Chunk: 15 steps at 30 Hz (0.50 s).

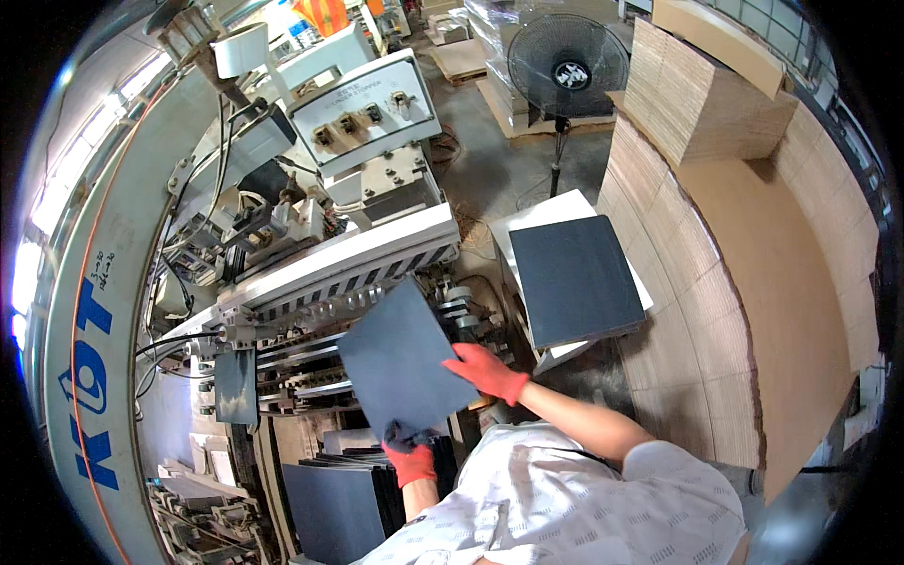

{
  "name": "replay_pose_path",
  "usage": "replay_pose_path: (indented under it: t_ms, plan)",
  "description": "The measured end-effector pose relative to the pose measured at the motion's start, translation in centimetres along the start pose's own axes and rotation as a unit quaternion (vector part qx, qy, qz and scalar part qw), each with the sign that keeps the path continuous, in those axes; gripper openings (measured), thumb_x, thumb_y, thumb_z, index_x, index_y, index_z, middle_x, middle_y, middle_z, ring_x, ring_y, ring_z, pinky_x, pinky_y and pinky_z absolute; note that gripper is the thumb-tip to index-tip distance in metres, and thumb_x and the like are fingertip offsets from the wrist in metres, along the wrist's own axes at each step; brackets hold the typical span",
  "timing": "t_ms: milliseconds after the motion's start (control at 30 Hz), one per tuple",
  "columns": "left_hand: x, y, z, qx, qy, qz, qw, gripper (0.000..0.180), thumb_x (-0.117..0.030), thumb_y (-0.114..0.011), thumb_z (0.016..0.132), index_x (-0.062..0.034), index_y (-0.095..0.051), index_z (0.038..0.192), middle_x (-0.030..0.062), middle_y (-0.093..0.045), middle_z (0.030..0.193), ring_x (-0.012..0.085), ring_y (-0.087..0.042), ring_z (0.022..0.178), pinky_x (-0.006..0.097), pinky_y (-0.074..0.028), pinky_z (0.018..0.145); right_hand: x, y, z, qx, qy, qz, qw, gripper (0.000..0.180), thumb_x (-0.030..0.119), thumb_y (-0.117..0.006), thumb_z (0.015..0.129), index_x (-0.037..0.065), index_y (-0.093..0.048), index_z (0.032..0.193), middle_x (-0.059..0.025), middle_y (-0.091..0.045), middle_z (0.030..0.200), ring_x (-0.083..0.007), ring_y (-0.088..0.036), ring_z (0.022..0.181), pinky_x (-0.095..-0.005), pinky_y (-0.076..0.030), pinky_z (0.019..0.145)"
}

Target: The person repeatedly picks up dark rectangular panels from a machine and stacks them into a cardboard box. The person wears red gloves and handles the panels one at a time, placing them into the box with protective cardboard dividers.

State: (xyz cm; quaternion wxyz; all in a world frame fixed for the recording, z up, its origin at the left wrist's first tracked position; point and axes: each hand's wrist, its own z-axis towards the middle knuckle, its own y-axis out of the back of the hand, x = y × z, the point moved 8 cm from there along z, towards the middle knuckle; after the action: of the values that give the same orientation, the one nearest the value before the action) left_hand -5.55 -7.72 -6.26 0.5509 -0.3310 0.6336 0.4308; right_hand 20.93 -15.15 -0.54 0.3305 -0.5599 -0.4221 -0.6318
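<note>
A dark grey rectangular panel (400,358) is held at a tilt in front of me, between both hands. My left hand (410,455), in a red glove with dark fingers, is closed on its lower corner. My right hand (487,373), also in a red glove, grips its right edge; the fingers behind the panel are hidden. Beneath my left hand, several similar dark panels (334,508) stand on edge in a row. To the right, a stack of dark panels (579,282) lies flat on a white stand (562,358). Another dark panel (235,388) sits at the machine's left end.
A large machine with metal rails (297,353), a striped white beam (348,268) and a control box (365,108) fills the left and middle. A black fan (568,71) stands beyond the stack. Tall piles of brown board (678,282) line the right side.
</note>
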Motion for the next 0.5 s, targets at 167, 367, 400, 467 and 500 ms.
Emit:
replay_pose_path:
  t_ms: [167,367,400,467,500]
  plan:
    - [2.8,2.3,-0.2,-0.053,0.033,-0.109,0.992,0.026,-0.006,-0.063,0.095,-0.0005,-0.063,0.121,0.0083,-0.067,0.119,0.0183,-0.064,0.11,0.033,-0.052,0.094,-0.9,6.0,-9.2,-0.056,-0.072,0.094,0.991,0.026,0.025,-0.062,0.1,-0.001,-0.063,0.107,-0.0011,-0.061,0.082,-0.008,-0.049,0.072,-0.031,-0.042,0.061]
    - [-10.7,-9.1,0.2,0.17,0.162,-0.202,0.951,0.056,0.005,-0.067,0.091,-0.0003,-0.051,0.144,0.0096,-0.063,0.132,0.0178,-0.058,0.121,0.032,-0.046,0.104,-0.4,14.1,-17.3,-0.299,-0.086,0.101,0.945,0.016,0.018,-0.063,0.099,0.003,-0.063,0.105,0.007,-0.054,0.083,-0.004,-0.043,0.07,-0.0262,-0.037,0.058]
    - [-12.4,-11.0,0.5,0.21,0.088,-0.137,0.964,0.062,0.004,-0.07,0.089,-0.0001,-0.047,0.147,0.0107,-0.057,0.14,0.0198,-0.054,0.128,0.034,-0.042,0.11,0.6,15.4,-17.7,-0.358,-0.077,0.053,0.929,0.014,0.015,-0.064,0.097,0.004,-0.064,0.106,0.007,-0.052,0.081,-0.0041,-0.041,0.071,-0.0248,-0.036,0.058]
    - [-14.3,-15.0,1.4,0.28,0.046,-0.108,0.953,0.076,0.002,-0.073,0.088,-0.0005,-0.035,0.155,0.0127,-0.045,0.153,0.0227,-0.041,0.142,0.035,-0.032,0.118,-0.3,18.5,-18.1,-0.399,-0.088,0.035,0.912,0.014,0.015,-0.069,0.094,0.004,-0.066,0.103,0.0073,-0.055,0.079,-0.0038,-0.044,0.067,-0.0251,-0.037,0.056]
    - [-15.7,-17.4,1.7,0.306,0.039,-0.112,0.944,0.081,0.001,-0.074,0.088,-0.0006,-0.032,0.157,0.0128,-0.041,0.155,0.0226,-0.036,0.145,0.035,-0.029,0.12,0.6,20.3,-18.3,-0.421,-0.097,0.019,0.902,0.014,0.015,-0.071,0.093,0.004,-0.067,0.101,0.0075,-0.056,0.078,-0.0036,-0.046,0.065,-0.0252,-0.038,0.055]
